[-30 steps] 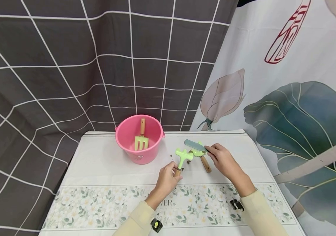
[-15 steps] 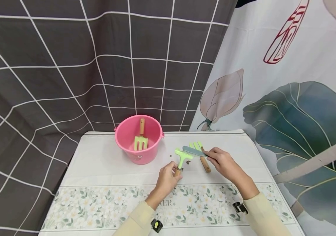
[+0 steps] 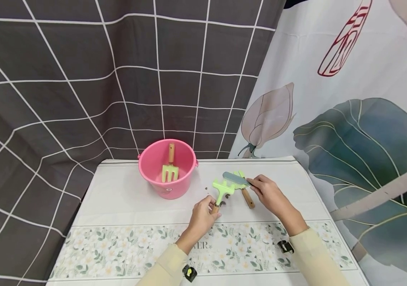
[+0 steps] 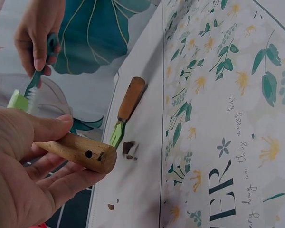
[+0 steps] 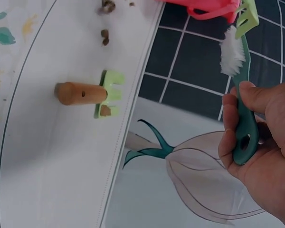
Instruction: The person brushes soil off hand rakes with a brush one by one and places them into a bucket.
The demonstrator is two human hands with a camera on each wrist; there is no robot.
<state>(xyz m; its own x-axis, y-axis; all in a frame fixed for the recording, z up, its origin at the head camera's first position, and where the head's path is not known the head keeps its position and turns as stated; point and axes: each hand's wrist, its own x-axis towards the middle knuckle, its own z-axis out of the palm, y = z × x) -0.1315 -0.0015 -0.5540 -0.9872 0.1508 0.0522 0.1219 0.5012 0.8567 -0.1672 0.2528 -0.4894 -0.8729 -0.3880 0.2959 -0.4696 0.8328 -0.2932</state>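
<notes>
My left hand [image 3: 202, 214] grips a small hand rake by its wooden handle [image 4: 83, 151], its green head [image 3: 222, 188] raised over the table. In my right hand [image 3: 267, 193] is a teal brush [image 3: 234, 178], held by the handle. The brush's white bristles [image 5: 232, 53] are close beside the rake's green tines [image 5: 247, 21] in the right wrist view. Under the brush, a green garden fork with a wooden handle [image 3: 248, 198] lies on the table; the brush hides part of its head in the head view.
A pink bucket [image 3: 170, 193] stands at the back left of the table [image 3: 117, 198], with another green fork [image 3: 170, 172] leaning inside it. Brown crumbs of dirt [image 5: 105, 37] lie between bucket and fork. A dark grid curtain and a printed one hang behind.
The brush moved left onto the rake's head, then back up and to the right with my right hand. My left hand and the rake have stayed nearly still.
</notes>
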